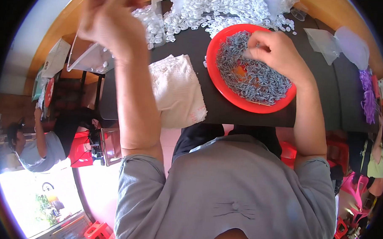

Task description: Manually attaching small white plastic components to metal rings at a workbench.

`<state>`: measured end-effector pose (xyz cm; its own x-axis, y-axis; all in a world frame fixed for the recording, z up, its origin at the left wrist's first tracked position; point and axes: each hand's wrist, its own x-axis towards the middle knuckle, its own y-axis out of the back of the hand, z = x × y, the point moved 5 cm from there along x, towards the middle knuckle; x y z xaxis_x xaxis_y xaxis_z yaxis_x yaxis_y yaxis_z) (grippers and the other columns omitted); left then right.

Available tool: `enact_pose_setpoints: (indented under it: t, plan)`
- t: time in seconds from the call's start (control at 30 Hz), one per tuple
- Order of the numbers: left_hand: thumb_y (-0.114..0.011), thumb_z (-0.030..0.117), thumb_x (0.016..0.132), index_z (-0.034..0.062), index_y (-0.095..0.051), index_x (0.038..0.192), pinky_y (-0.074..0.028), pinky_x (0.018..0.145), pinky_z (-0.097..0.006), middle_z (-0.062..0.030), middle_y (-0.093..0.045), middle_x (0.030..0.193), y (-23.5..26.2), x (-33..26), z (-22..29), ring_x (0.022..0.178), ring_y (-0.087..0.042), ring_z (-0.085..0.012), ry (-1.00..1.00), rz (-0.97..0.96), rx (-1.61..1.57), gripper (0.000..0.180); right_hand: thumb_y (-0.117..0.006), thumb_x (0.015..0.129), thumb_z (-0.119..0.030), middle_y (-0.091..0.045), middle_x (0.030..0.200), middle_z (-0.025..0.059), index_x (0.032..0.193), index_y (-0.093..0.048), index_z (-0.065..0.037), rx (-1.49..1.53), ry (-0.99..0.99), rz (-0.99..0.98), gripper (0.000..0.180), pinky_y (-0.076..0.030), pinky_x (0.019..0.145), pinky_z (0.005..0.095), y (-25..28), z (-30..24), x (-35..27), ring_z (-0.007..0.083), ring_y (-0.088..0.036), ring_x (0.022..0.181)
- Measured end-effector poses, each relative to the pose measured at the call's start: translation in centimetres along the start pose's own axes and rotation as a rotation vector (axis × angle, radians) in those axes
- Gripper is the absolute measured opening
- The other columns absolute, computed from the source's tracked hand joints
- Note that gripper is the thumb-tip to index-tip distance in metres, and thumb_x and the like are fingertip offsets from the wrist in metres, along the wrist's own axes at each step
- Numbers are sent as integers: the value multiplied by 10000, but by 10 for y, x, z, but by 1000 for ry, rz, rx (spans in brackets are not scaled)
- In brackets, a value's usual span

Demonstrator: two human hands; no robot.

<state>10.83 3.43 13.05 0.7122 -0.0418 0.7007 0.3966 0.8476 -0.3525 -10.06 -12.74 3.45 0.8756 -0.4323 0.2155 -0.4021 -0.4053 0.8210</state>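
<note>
The right hand (275,48) rests in the red plate (216,80) near the table's (194,43) front edge, fingers pinched into the grey metal pieces (252,81). The left hand (108,22) is raised and blurred; its grip cannot be told. A white cloth (177,89) overhangs the front edge; clear bags (329,42) lie at the right edge.

Grey short-sleeved shirt, sleeves ending at the elbows, bare forearms, dark trousers, no gloves
</note>
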Motion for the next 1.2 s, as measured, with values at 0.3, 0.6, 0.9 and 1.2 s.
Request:
enact_pose_setpoints:
  t: [0.3, 0.6, 0.9, 1.2]
  plan:
    - [-814, 147, 668, -20, -703, 953, -504, 642, -283, -59, -674, 726, 46, 38, -33, 665, -618, -148, -333, -84, 757, 348, -716, 689, -141, -586, 658, 122, 783, -598, -20, -186, 189, -346, 194, -423, 607, 429, -39, -28, -9, 313, -585, 654]
    - [-789, 144, 624, -9, -630, 821, -393, 495, -262, -36, -576, 690, -8, -44, -67, 605, -541, -114, 457, -1394, 545, 296, -684, 732, -122, -600, 710, 124, 878, -621, -21, -36, 125, -153, 189, -443, 629, 418, -26, -19, -2, 325, -587, 678]
    - [-786, 170, 623, 24, -599, 863, -443, 493, -322, -43, -573, 656, -18, -95, -112, 558, -534, -158, 64, -1537, 642, 337, -667, 777, -127, -634, 860, 118, 964, -617, -63, -389, 242, -84, 205, -477, 683, 437, -50, -24, -1, 340, -628, 786]
    - [-715, 146, 704, 27, -586, 699, -423, 451, -301, -25, -520, 607, -24, -92, -129, 523, -510, -124, 361, -1409, 692, 176, -586, 827, -5, -568, 787, 73, 874, -626, -5, -30, 202, 153, 62, -449, 661, 337, -19, -8, 6, 230, -579, 727]
